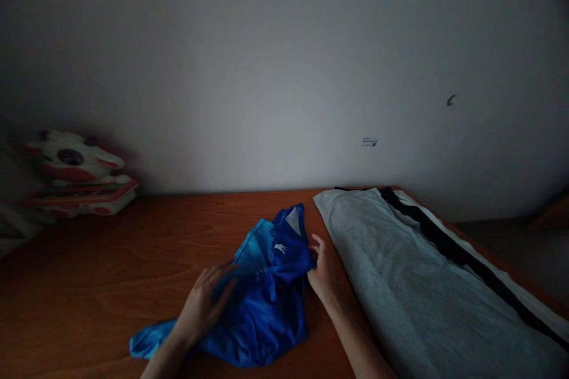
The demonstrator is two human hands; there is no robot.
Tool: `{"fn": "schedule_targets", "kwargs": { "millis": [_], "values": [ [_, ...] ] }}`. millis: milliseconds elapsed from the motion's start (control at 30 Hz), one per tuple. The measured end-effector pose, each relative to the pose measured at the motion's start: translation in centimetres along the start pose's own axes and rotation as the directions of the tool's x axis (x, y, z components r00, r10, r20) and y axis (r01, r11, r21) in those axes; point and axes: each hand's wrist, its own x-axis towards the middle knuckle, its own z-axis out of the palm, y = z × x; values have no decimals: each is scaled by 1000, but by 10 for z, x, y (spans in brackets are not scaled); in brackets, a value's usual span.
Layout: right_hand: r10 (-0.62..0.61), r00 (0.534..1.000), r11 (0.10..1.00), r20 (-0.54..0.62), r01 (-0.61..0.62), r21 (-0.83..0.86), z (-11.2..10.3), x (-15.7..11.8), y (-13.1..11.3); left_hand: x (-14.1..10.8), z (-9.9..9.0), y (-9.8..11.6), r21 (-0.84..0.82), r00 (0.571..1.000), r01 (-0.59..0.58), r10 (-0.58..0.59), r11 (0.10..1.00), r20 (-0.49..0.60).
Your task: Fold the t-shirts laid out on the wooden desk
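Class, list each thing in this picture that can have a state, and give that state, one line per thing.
Blue fabric garment: crumpled, on wooden table.
Grey garment with black stripe: laid flat.
Left hand: flat on blue garment.
Right hand: touching its edge.
Red-and-white toy: at the wall.

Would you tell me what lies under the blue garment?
The blue garment lies on the wooden table; the left hand rests on top. Anything beneath the cloth is hidden.

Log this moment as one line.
left hand: flat on blue garment | right hand: at garment's right edge | grey garment: laid flat to the right | surface: wooden table
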Motion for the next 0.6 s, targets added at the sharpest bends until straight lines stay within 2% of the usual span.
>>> {"fn": "schedule_targets", "kwargs": {
  "millis": [67,133,233,333,400,467,533,600],
  "values": [
    [-26,998,999,53,25,30,0,-2,-7,-4,12,-3,221,981,-165,137,961,134],
    [-64,983,997,170,55,57,-2,-4,-19,-8,20,-3,344,966,-234,175,909,192],
    [-106,914,994,391,84,73,-7,-10,-41,-11,24,0,398,968,-232,172,888,181],
    [-165,856,982,489,188,2,-7,-19,-57,-10,21,5,377,983,-168,127,911,132],
    [-191,842,966,504,253,-55,-1,-25,-60,-9,17,8,382,992,-104,70,918,100],
    [-201,857,961,475,265,-72,8,-29,-56,-8,14,9,419,997,-36,3,907,80],
    [-198,908,968,370,241,-73,15,-28,-45,-7,11,9,469,996,20,-61,883,72],
    [-151,968,983,203,169,-76,17,-23,-32,-6,8,11,514,987,71,-136,855,90]
  ]
}}
